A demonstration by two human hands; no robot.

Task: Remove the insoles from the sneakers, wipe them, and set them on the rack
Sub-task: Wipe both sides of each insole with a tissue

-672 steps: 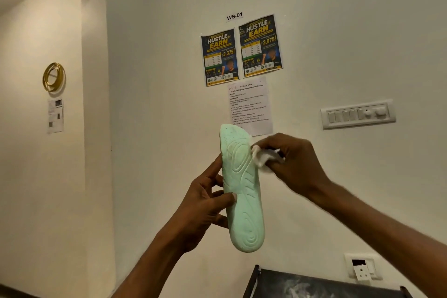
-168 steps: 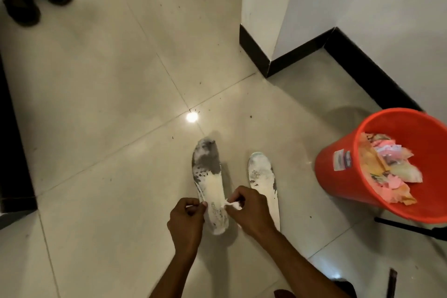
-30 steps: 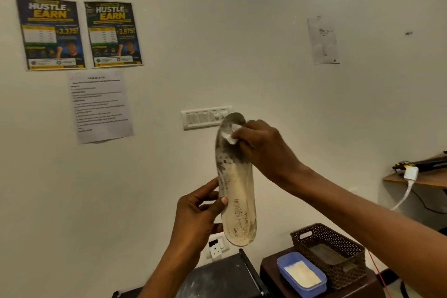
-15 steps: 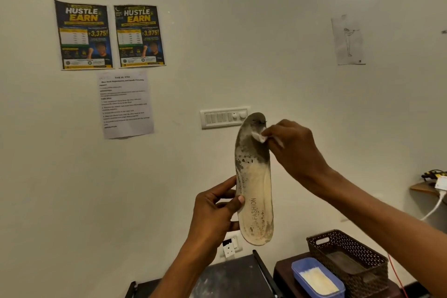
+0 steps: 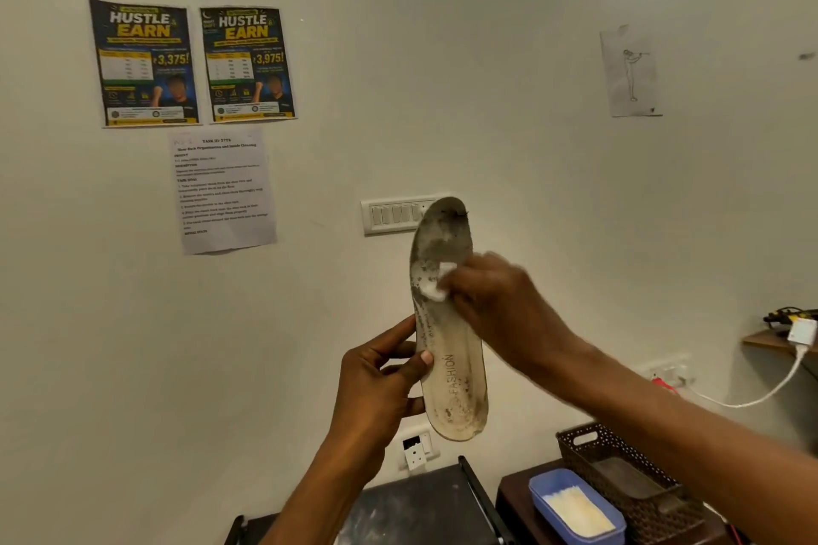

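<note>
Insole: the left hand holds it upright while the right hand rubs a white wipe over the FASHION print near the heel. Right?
Not quite. The head view shows the right hand pressing the white wipe on the stained upper half of the insole, well above the FASHION print; the left hand does hold it upright.
</note>
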